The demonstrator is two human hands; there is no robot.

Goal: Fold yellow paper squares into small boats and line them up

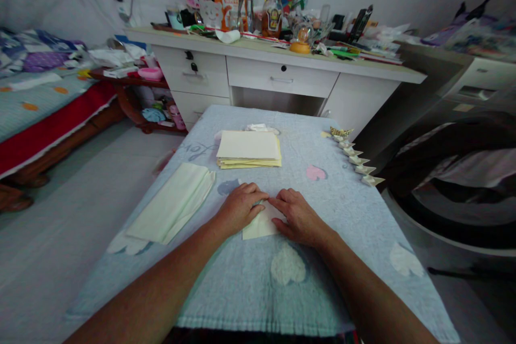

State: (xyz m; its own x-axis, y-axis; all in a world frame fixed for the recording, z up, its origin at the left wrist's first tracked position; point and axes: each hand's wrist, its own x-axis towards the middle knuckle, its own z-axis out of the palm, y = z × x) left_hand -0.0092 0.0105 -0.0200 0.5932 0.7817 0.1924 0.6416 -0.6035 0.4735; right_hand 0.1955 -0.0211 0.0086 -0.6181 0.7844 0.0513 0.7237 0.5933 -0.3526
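Note:
A small cream sheet of paper (261,224) with a folded top lies flat on the cloth-covered table, partly hidden under both hands. My left hand (241,205) holds its upper left side, fingers bent and fingertips close together at the top. My right hand (297,216) grips the upper right side, with the index finger reaching toward the left fingertips and the thumb on the paper. Beyond them sits a stack of cream and yellow paper (249,146). Larger pale folded sheets (173,204) lie to the left of my left hand.
Several small folded paper boats (358,160) stand in a row along the table's right edge. A white desk (282,72) crowded with jars and bags is at the back. A washing machine (463,91) stands at right, a bed (52,102) at left.

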